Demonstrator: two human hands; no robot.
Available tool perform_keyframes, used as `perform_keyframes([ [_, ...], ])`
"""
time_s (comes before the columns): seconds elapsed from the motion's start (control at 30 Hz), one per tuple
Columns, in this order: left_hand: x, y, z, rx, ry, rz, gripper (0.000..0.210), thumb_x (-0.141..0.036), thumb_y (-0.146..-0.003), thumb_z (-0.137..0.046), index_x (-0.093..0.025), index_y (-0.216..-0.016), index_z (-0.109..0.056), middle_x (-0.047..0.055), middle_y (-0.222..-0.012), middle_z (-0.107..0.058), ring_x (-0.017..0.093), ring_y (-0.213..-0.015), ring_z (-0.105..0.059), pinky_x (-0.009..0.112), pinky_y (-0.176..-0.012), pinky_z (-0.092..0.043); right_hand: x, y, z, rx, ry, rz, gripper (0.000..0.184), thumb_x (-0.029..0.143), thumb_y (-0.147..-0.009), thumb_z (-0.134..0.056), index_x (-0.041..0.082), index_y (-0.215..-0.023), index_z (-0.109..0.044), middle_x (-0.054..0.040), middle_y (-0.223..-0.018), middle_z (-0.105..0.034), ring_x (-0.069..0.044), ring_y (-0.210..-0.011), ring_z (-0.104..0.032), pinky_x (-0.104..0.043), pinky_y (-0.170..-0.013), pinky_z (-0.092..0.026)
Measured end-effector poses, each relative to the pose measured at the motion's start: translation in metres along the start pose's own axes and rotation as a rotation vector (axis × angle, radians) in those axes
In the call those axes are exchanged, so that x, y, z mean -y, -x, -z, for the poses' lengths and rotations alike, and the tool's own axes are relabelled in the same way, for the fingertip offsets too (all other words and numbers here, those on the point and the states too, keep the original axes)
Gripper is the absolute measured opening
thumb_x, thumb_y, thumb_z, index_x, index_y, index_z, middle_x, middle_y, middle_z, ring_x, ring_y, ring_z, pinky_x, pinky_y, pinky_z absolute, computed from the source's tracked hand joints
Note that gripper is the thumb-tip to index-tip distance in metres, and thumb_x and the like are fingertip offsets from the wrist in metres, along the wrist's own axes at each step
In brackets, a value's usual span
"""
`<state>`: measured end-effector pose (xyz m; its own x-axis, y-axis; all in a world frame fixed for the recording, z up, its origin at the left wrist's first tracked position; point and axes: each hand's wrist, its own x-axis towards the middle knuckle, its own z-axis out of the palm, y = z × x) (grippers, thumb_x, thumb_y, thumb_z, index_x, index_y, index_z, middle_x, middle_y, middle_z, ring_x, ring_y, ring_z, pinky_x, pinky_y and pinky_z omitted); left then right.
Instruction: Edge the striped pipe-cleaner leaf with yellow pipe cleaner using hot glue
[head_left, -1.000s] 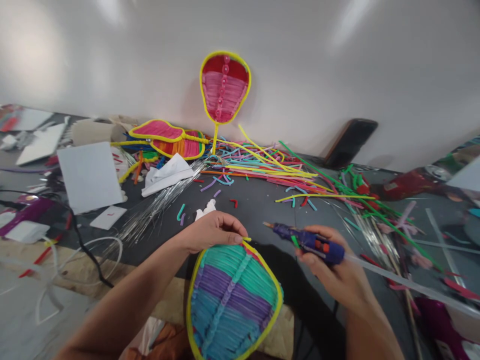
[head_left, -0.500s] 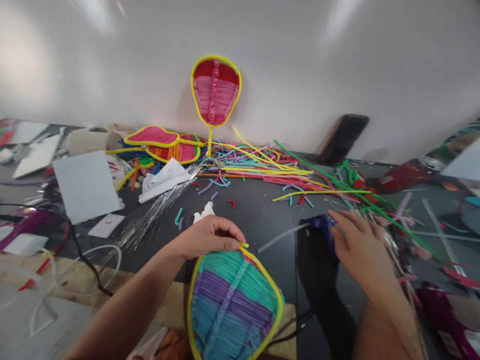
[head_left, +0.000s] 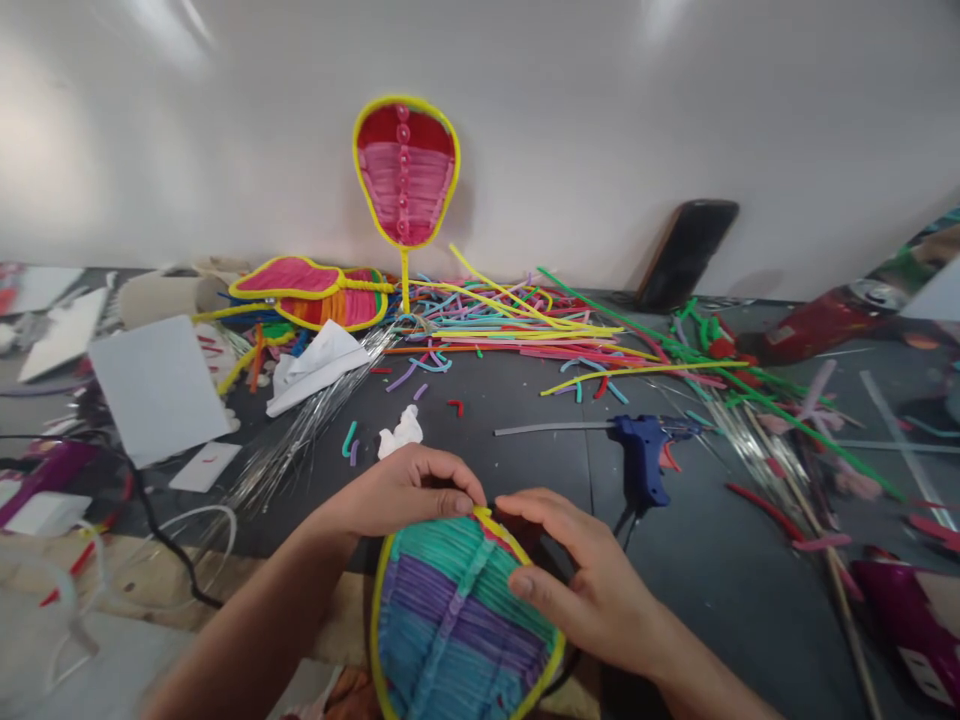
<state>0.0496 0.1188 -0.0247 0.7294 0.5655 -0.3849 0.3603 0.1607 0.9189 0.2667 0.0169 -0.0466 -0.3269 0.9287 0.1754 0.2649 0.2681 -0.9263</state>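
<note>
A rounded pipe-cleaner panel (head_left: 450, 620), striped teal, purple and blue inside a yellow rim, is in front of me at the bottom of the view. Its lower end is cut off by the frame. My left hand (head_left: 412, 490) pinches the yellow rim at the panel's top between thumb and fingers. My right hand (head_left: 581, 570) is at the upper right edge, fingers apart, its thumb over the striped face. Whether its fingertips touch the rim I cannot tell. On the dark table to the right lies a blue glue gun (head_left: 645, 455), a clear glue stick (head_left: 551, 429) jutting from its back.
A pink-and-red panel (head_left: 405, 185) with a yellow rim stands upright by the wall. Loose pipe cleaners (head_left: 517, 330) are heaped along the back. A phone (head_left: 686, 255) leans on the wall, a red can (head_left: 817, 325) lies rightward, and white cards (head_left: 157, 385) are leftward.
My right hand has let go of the glue gun, now lying on the table, and moved left to the striped panel. My left hand keeps its pinch on the rim.
</note>
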Motion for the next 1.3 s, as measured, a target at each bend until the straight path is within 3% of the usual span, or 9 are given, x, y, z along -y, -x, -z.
perform_keyframes([
  [0.67, 0.0002, -0.0026, -0.003, 0.038, -0.014, 0.013, 0.022, -0.033, -0.08, -0.064, -0.013, -0.086, -0.071, 0.003, -0.078, -0.067, 0.012, -0.069, -0.057, 0.019, -0.062, -0.044, -0.002, -0.0053, -0.0051, 0.029, -0.1, 0.007, 0.03, 0.027, -0.086, -0.063, 0.025, -0.116, -0.056, -0.004, -0.107, -0.062, -0.017, -0.098, -0.06, -0.028, -0.085, -0.047],
  [0.97, 0.0005, -0.0019, -0.0015, 0.035, -0.005, -0.006, 0.023, -0.034, -0.08, -0.066, -0.013, -0.086, -0.071, 0.003, -0.079, -0.068, 0.013, -0.071, -0.059, 0.02, -0.064, -0.046, -0.0045, -0.0013, -0.0013, -0.003, -0.099, -0.119, 0.039, 0.038, -0.083, -0.067, 0.025, -0.118, -0.054, -0.0031, -0.107, -0.061, -0.016, -0.09, -0.06, -0.027, -0.079, -0.049],
  [1.17, -0.0006, -0.0018, -0.0018, 0.035, 0.004, 0.005, 0.025, -0.036, -0.079, -0.066, -0.013, -0.086, -0.071, 0.003, -0.078, -0.068, 0.013, -0.07, -0.058, 0.021, -0.065, -0.046, -0.0009, 0.0001, -0.0004, 0.046, -0.081, -0.156, 0.043, 0.035, -0.081, -0.069, 0.027, -0.12, -0.053, -0.002, -0.106, -0.065, -0.016, -0.091, -0.062, -0.026, -0.078, -0.05],
  [1.3, 0.0002, -0.0021, -0.0019, 0.025, -0.031, 0.027, 0.025, -0.036, -0.079, -0.065, -0.013, -0.086, -0.071, 0.003, -0.077, -0.067, 0.013, -0.069, -0.057, 0.02, -0.063, -0.045, 0.0013, -0.0027, -0.0024, 0.059, -0.019, -0.104, 0.038, 0.028, -0.082, -0.067, 0.026, -0.118, -0.055, -0.0024, -0.105, -0.066, -0.016, -0.092, -0.062, -0.027, -0.079, -0.049],
])
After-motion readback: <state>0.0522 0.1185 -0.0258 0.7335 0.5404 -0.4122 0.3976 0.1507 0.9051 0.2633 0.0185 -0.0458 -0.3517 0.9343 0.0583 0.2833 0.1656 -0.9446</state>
